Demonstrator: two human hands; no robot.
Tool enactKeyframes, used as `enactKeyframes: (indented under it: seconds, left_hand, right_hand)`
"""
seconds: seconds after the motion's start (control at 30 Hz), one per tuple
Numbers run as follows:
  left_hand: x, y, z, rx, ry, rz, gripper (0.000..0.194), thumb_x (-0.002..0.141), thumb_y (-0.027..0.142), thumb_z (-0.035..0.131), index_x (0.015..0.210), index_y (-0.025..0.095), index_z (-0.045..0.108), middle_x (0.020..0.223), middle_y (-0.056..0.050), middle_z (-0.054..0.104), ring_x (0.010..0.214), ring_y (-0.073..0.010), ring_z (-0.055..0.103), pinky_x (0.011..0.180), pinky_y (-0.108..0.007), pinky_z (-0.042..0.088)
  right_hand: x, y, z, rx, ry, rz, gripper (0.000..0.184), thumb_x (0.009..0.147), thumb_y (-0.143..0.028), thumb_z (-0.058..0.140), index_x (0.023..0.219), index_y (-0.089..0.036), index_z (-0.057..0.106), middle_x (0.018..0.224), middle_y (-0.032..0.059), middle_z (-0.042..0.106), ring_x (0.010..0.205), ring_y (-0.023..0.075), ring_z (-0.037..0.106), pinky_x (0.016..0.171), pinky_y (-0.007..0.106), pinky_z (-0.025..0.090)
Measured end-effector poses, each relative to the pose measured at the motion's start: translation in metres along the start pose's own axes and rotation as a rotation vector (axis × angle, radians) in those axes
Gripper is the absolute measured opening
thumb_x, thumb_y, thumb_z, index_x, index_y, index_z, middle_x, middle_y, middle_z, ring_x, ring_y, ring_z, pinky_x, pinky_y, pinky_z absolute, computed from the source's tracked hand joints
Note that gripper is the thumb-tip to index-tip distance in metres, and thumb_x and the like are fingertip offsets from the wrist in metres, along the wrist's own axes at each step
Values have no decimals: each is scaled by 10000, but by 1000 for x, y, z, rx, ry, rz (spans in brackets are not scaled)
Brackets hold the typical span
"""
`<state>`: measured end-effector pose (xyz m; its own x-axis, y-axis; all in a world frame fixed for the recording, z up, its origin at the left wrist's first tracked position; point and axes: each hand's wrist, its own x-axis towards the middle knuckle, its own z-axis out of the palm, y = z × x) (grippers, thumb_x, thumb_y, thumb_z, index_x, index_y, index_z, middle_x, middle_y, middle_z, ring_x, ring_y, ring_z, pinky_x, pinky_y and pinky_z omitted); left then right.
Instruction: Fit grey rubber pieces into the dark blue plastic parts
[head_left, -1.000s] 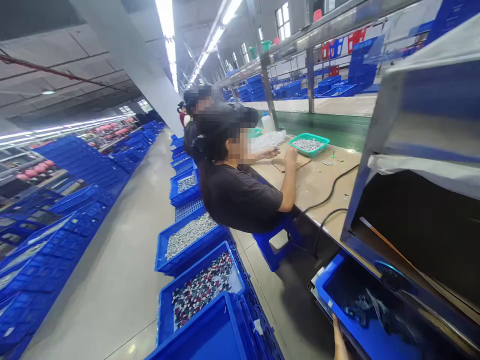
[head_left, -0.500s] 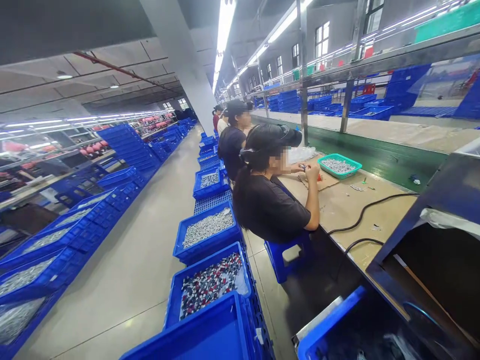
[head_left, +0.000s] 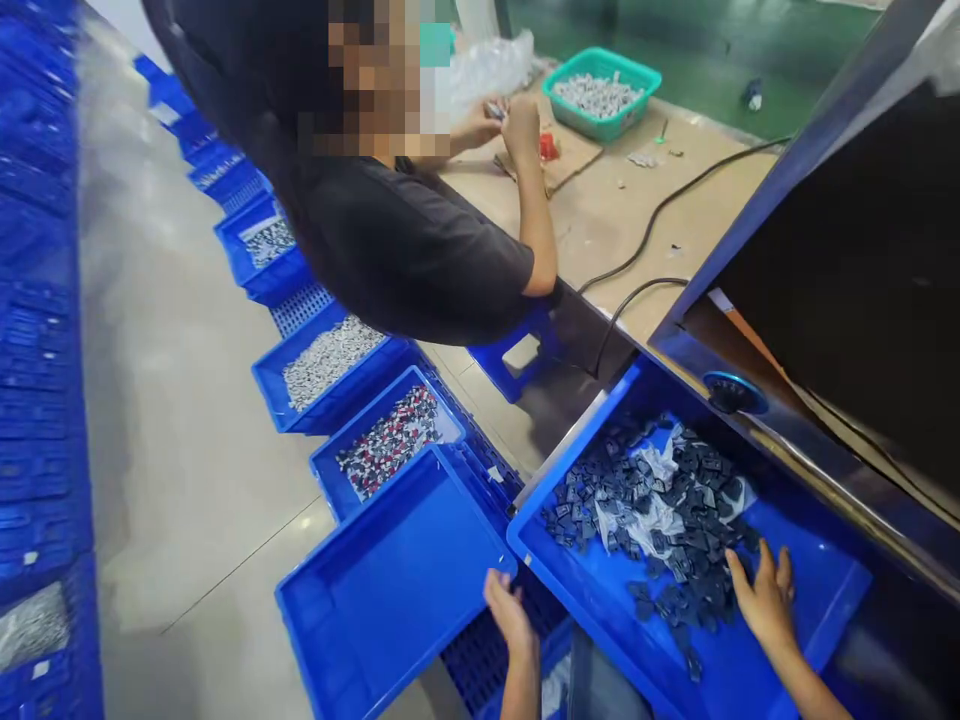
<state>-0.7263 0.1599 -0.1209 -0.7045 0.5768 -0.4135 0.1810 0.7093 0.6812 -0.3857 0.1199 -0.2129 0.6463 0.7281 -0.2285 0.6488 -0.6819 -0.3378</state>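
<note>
My right hand (head_left: 766, 592) is open, fingers spread, at the right side of a heap of small dark plastic pieces (head_left: 697, 540). The pieces lie in a large blue crate (head_left: 806, 610), mixed with crumpled white plastic film (head_left: 649, 515). My left hand (head_left: 511, 612) is raised beside the right corner of a second blue crate (head_left: 397, 580), whose smooth floor shows. Its fingers are loosely extended with nothing between them; whether they touch the rim I cannot tell.
A co-worker in a dark shirt (head_left: 420, 250) sits ahead at a workbench (head_left: 600, 230) with a green basket (head_left: 641, 115) of small pale parts. Black cables (head_left: 652, 215) cross the bench. More blue crates (head_left: 292, 410) line the aisle, and a dark machine (head_left: 862, 280) stands right.
The view has swung downward and to the right. Both my hands have come into sight, and the crate of dark pieces now shows in full.
</note>
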Motion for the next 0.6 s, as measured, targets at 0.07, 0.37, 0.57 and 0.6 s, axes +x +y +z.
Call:
enactKeyframes:
  seconds: [0.07, 0.37, 0.57, 0.6]
  left_hand:
    - [-1, -7, -4, -23, 53, 67, 427, 990, 462, 308, 1239, 196, 533, 1252, -119, 576, 1197, -245, 551, 1010, -448, 479]
    - [3, 52, 116, 418, -514, 505, 467, 889, 281, 505, 1345, 179, 516, 1443, -171, 470, 1378, -313, 406, 1121, -524, 370]
    - [7, 52, 134, 763, -608, 407, 364, 890, 315, 570, 1240, 217, 596, 1423, -131, 477, 1362, -313, 386, 1090, -517, 390]
    - [3, 49, 131, 760, -626, 395, 327, 890, 316, 573, 1198, 211, 615, 1371, -125, 519, 1323, -295, 428, 1061, -481, 425]
  right_hand:
    - [12, -5, 11, -19, 37, 70, 782, 902, -680, 345, 1401, -81, 405, 1479, 234, 337, 1369, 365, 344, 1067, 571, 367]
    - [149, -59, -3, -84, -24, -124, 452, 922, -450, 562, 1269, -160, 539, 1337, 120, 510, 1233, 267, 484, 1039, 515, 406]
    - [122, -82, 29, -67, -137, -324, 530, 888, -522, 568, 1290, -178, 533, 1407, 132, 438, 1309, 313, 390, 1066, 560, 342]
    - [102, -83, 29, -57, -152, -343, 531, 878, -530, 572, 1272, -174, 548, 1416, 135, 428, 1323, 324, 371, 1067, 570, 334]
